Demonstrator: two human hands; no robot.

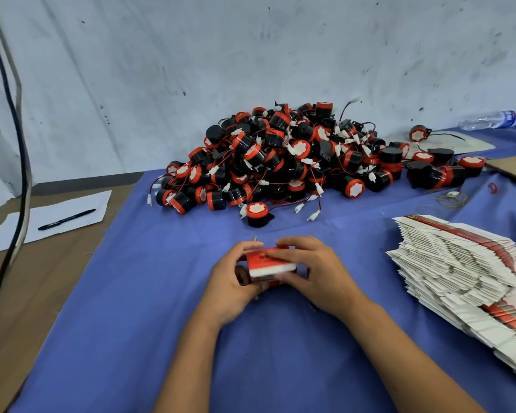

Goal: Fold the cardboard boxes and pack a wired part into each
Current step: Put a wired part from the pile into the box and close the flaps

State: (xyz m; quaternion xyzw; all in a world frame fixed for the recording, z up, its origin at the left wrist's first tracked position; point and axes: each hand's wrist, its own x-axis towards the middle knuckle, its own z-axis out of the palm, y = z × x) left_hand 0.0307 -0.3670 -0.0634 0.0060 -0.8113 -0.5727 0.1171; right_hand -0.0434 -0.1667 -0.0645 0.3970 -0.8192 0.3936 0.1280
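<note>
**boxfan22:** so what was going on at the bench in that shot?

**wiredup:** Both hands were wrapped around one small red and white cardboard box [270,265], held just above the blue cloth [131,308] near the front middle. The left hand [230,281] gripped its left end, fingers curled round the near side and thumb over the top. The right hand [313,272] clamped the right side, fingers laid across the red top face. Something dark and round showed at the box's left end, against the left palm, but too blurry to say if it was a part going in.

**boxfan22:** and the parts themselves?

**wiredup:** Huge pile of wired parts [295,162] heaped at the back of the cloth, against the white sheeting [191,55]. Black drums with red caps, thin red and black leads, little white plugs, all tangled. One part [256,214] sat alone at the pile's front edge, cap up, well apart from the hands.

**boxfan22:** flat boxes?

**wiredup:** A fanned stack of unfolded boxes [465,272] on the right, mostly white with red stripes. Off to the left, a black pen [66,219] lay on a sheet of paper [81,204] on the bare brown table [27,293], and a plastic bottle [489,120] lay on its side far right at the back.
</note>
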